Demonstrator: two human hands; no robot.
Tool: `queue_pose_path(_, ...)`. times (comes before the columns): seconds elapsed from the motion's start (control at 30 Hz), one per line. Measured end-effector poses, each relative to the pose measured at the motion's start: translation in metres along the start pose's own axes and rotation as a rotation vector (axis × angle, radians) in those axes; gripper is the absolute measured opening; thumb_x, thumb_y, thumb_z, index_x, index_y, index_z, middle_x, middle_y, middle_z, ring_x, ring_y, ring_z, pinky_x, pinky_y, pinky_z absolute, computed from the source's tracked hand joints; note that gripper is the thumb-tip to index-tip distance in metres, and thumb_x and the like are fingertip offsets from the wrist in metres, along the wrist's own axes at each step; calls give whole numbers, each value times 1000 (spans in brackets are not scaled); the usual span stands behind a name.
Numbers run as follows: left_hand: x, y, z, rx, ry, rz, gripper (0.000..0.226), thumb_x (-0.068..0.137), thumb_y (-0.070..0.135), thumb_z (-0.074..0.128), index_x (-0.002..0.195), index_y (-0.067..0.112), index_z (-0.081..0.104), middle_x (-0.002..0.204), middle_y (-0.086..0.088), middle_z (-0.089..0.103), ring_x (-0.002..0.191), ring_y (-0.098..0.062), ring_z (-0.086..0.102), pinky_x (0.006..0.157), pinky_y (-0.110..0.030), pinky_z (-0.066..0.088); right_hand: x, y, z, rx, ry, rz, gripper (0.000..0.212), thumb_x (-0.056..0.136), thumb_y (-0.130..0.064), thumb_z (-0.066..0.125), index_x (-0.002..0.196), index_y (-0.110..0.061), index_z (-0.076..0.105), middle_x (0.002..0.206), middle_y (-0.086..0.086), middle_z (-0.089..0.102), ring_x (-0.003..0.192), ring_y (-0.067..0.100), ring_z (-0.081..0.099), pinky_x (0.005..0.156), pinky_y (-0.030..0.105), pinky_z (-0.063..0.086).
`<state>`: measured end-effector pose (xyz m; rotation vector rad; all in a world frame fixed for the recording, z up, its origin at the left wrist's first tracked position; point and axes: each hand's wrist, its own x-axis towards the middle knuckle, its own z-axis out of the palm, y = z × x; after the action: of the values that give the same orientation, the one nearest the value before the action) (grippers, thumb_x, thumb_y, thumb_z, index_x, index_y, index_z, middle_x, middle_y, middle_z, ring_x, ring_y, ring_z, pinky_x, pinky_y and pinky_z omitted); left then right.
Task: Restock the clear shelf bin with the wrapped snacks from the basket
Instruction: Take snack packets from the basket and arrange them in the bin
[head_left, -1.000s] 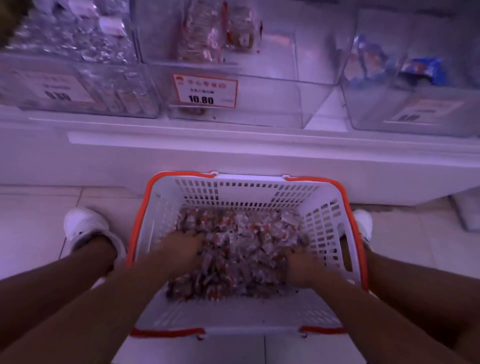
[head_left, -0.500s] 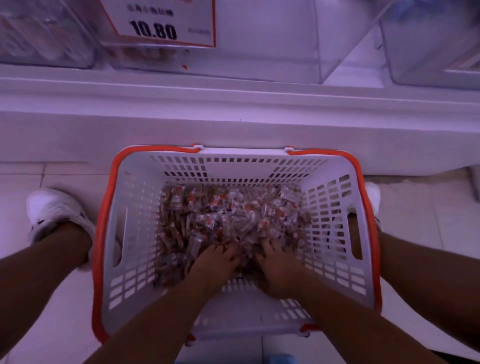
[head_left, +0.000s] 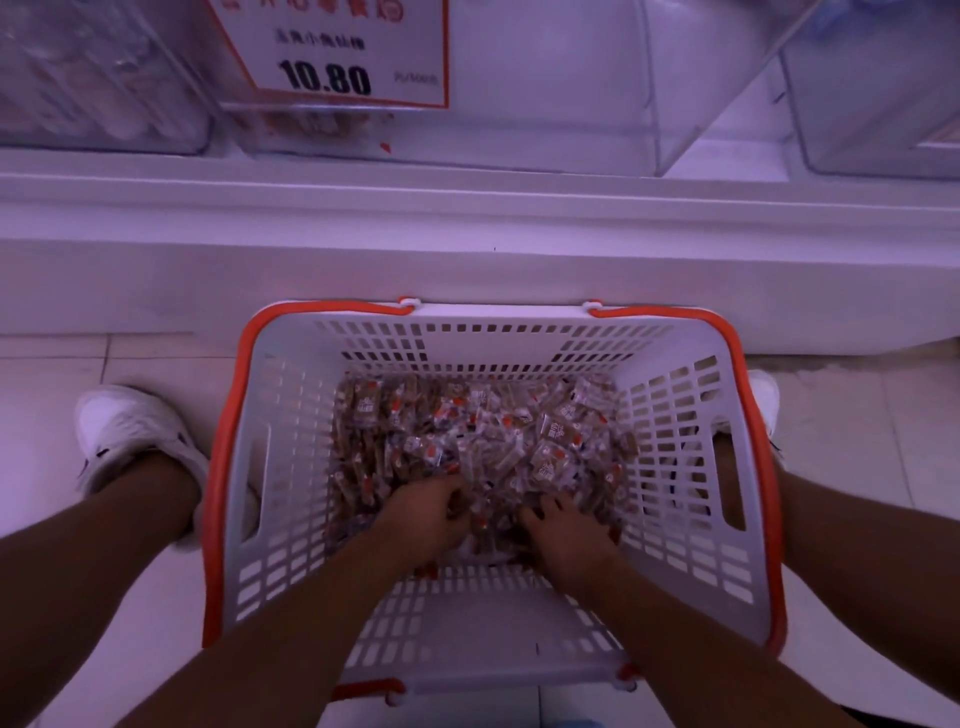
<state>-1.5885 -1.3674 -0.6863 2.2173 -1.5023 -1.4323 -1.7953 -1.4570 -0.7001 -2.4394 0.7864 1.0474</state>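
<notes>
A white basket with orange rim and handles stands on the floor between my feet. Many small wrapped snacks with brown and red print lie heaped in its bottom. Both hands are deep in the near side of that heap, close together. My left hand has its fingers curled round a clump of snacks. My right hand is dug into the heap with fingers bent over snacks. The clear shelf bin with the 10.80 price tag sits on the shelf above, a few snacks at its bottom left.
A white shelf ledge runs across above the basket. Other clear bins stand left and right of the tagged one. My white shoes flank the basket on a pale tiled floor.
My hands moved from the sides of the heap to its near middle and closed together on snacks. The view tilted down and closer; the shelf bins slid up out of frame.
</notes>
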Motion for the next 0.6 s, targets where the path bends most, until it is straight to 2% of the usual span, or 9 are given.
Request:
queue_pose_path(0.1, 5, 0, -20, -246, 1, -50, 20, 91, 20, 65, 110, 14, 69, 102, -3, 73, 93, -17, 68, 87, -32, 55, -2, 4, -20, 346, 14, -35, 46, 86, -35, 66, 129, -19, 57, 126, 8, 63, 121, 26, 56, 98, 36, 49)
queue_pose_path(0.17, 7, 6, -45, -443, 11, -114, 22, 96, 13, 62, 117, 9, 66, 93, -4, 72, 77, -11, 69, 75, -27, 58, -4, 8, -50, 737, -6, 21, 16, 87, -19, 69, 103, -20, 68, 100, -1, 71, 100, 14, 67, 93, 32, 53)
queue_pose_path(0.23, 5, 16, -77, -548, 56, -156, 21, 98, 16, 59, 118, 16, 66, 87, 0, 71, 69, -8, 69, 65, -24, 57, -6, 14, -91, 959, -18, 85, 18, 83, -6, 71, 83, -23, 67, 82, -10, 67, 69, -5, 65, 74, 16, 56)
queue_pose_path(0.27, 1, 20, -94, -549, 83, -160, 19, 98, 20, 59, 116, 21, 67, 90, 0, 72, 76, -11, 71, 70, -27, 58, -8, 18, -111, 997, -5, 111, 15, 81, -6, 72, 84, -20, 70, 80, -7, 70, 62, -6, 64, 67, 13, 55)
queue_pose_path(0.3, -5, 24, -111, -563, 94, -159, 18, 98, 24, 59, 113, 24, 68, 92, 0, 73, 81, -15, 71, 74, -32, 58, -11, 21, -129, 1045, 14, 134, 14, 80, -6, 72, 89, -16, 73, 83, -2, 74, 63, -1, 66, 67, 17, 56)
queue_pose_path(0.37, -24, 37, -140, -680, 76, -164, 14, 98, 26, 60, 109, 29, 69, 82, -1, 74, 72, -17, 72, 68, -36, 59, -25, 25, -165, 1113, 47, 143, 24, 79, -3, 70, 99, -14, 77, 91, 5, 77, 72, 14, 69, 69, 28, 57)
queue_pose_path(0.43, -45, 51, -160, -712, 87, -151, 11, 99, 23, 60, 105, 27, 69, 68, 2, 71, 57, -11, 66, 56, -30, 56, -47, 23, -195, 1213, 42, 130, 29, 83, 1, 65, 106, -13, 75, 95, 12, 76, 70, 21, 68, 56, 28, 56)
queue_pose_path(0.5, -67, 67, -171, -709, 159, -134, 10, 100, 18, 59, 102, 21, 68, 56, 8, 65, 46, -4, 60, 45, -20, 48, -73, 16, -219, 1295, 20, 93, 29, 87, 1, 61, 111, -11, 73, 89, 13, 75, 60, 20, 67, 47, 27, 52)
queue_pose_path(0.6, -99, 91, -180, -817, 255, -151, 11, 100, 18, 59, 100, 16, 69, 52, 11, 64, 41, -2, 57, 40, -14, 42, -111, 0, -243, 1495, 14, -58, 32, 89, 6, 55, 101, -13, 77, 86, 14, 74, 61, 22, 65, 53, 29, 54)
